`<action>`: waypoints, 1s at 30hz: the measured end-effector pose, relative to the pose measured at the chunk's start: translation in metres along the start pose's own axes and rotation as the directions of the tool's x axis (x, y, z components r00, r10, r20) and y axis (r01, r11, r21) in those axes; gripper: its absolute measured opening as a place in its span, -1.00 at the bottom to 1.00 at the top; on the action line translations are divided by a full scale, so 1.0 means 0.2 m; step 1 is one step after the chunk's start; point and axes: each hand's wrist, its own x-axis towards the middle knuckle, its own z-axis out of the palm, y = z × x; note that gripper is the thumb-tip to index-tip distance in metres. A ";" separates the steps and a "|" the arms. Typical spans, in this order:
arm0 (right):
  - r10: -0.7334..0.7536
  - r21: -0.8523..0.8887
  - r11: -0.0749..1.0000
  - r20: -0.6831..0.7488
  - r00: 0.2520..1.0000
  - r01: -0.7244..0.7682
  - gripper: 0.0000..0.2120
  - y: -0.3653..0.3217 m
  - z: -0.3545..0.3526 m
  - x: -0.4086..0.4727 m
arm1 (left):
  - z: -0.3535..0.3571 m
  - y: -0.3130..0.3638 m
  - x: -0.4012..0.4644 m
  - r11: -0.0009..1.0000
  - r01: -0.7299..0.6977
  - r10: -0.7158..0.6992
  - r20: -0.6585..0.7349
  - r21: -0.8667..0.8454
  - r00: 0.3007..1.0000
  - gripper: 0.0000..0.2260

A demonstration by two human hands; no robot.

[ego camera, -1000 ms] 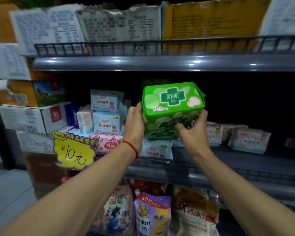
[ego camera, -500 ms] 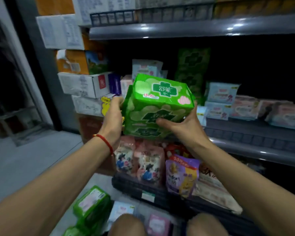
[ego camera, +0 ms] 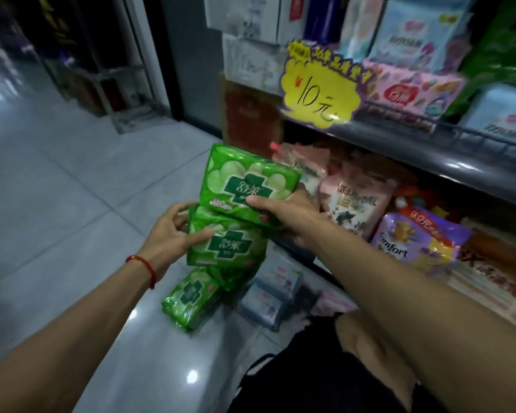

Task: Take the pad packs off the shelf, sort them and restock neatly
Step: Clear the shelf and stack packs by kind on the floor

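Note:
Low over the grey floor I hold two green pad packs, one above the other. My right hand [ego camera: 283, 213] grips the upper green pack [ego camera: 245, 180], thumb across its front. My left hand [ego camera: 170, 231] grips the lower green pack [ego camera: 230, 242] from its left side. Beneath them another green pack [ego camera: 191, 296] lies on the floor, with pale blue pad packs [ego camera: 271, 290] beside it. Pink and blue pad packs [ego camera: 411, 87] remain on the shelf [ego camera: 429, 162] at the upper right.
A yellow price tag [ego camera: 319, 93] hangs on the shelf's wire rail. Detergent refill pouches [ego camera: 411, 242] fill the bottom shelf on the right. White cartons [ego camera: 251, 40] stack left of the shelf. My knee [ego camera: 367, 347] is at the lower right. Tiled floor [ego camera: 57, 204] stretches left.
I have crouched and brought the green packs down from shelf height to just above the floor pile. The stack has shifted, the upper pack now offset from the lower one.

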 end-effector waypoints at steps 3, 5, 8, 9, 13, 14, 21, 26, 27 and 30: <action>0.073 -0.099 0.992 -0.075 0.994 -0.080 -0.22 0.17 0.06 0.12 | -0.13 -0.32 -0.01 0.960 0.240 -0.258 -0.123 -0.145 0.958 -0.56; 0.138 -0.255 0.954 -0.094 0.986 -0.157 0.05 0.33 0.07 0.21 | -0.21 -0.51 -0.03 0.892 0.400 -0.440 -0.198 -0.209 0.876 -0.73; 0.210 -0.443 0.880 0.039 0.977 -0.172 0.28 0.75 0.03 0.43 | -0.28 -0.76 -0.06 0.753 0.567 -0.649 -0.234 -0.335 0.724 -0.86; 0.236 -0.529 0.833 0.072 0.969 -0.164 0.31 0.82 0.03 0.45 | -0.29 -0.83 -0.06 0.719 0.589 -0.686 -0.237 -0.370 0.688 -0.86; 0.426 -0.883 0.468 0.190 0.885 -0.036 0.16 0.64 0.15 0.28 | -0.26 -0.99 -0.02 0.631 0.643 -0.760 -0.180 -0.434 0.625 -0.79; 0.503 -0.925 0.380 0.196 0.842 -0.012 0.05 0.64 0.19 0.26 | -0.24 -1.02 -0.01 0.611 0.649 -0.774 -0.167 -0.454 0.611 -0.77; 0.734 -0.982 0.184 0.117 0.669 -0.031 -0.21 1.04 0.52 0.16 | -0.14 -1.13 -0.02 0.568 0.628 -0.777 -0.095 -0.532 0.622 -0.71; 0.655 -0.892 0.359 0.033 0.755 -0.273 -0.17 1.30 0.68 0.03 | -0.11 -1.22 -0.03 0.521 0.633 -0.790 -0.043 -0.573 0.611 -0.58; 0.627 -0.834 0.438 0.016 0.779 -0.336 -0.21 1.34 0.70 0.02 | -0.10 -1.22 -0.03 0.521 0.626 -0.788 -0.044 -0.580 0.614 -0.58; 0.598 -0.599 0.626 -0.042 0.801 -0.499 -0.08 1.38 0.75 -0.04 | -0.08 -1.25 -0.03 0.538 0.623 -0.785 -0.069 -0.568 0.616 -0.56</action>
